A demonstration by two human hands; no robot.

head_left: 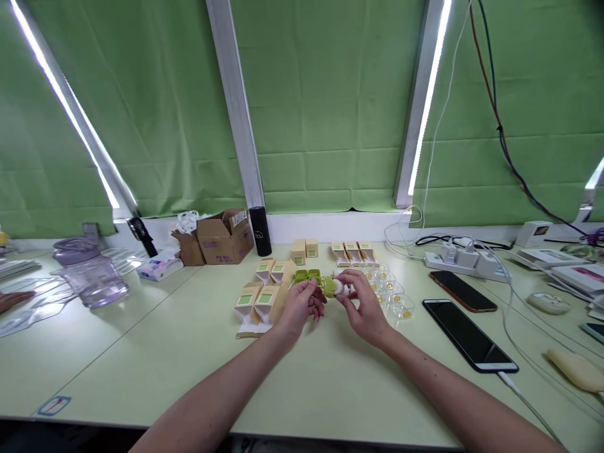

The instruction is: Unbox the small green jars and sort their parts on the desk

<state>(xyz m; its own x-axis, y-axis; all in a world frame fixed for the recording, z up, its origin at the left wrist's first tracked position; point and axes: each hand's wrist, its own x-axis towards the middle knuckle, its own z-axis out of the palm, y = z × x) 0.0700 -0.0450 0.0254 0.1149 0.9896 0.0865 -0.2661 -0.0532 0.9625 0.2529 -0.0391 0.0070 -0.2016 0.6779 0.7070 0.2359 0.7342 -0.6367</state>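
Observation:
Both my hands meet over the middle of the pale green table point(141, 352). My left hand point(302, 306) is closed, fingers curled beside a small green and white piece point(334, 287). My right hand point(361, 302) pinches that same piece from the right. Behind it lie more green pieces point(307, 275). To the left of my hands stand small open tan boxes with green labels point(261, 301). On the right sit clear plastic trays with yellow dots point(394, 296). More tan boxes point(353, 253) line the back.
Two phones point(467, 336) lie at right near a white power strip point(460, 259) and cables. A purple jug point(89, 272), a brown carton point(225, 236) and a black cylinder point(260, 231) stand at the back left. Another person's hand point(12, 301) shows at far left.

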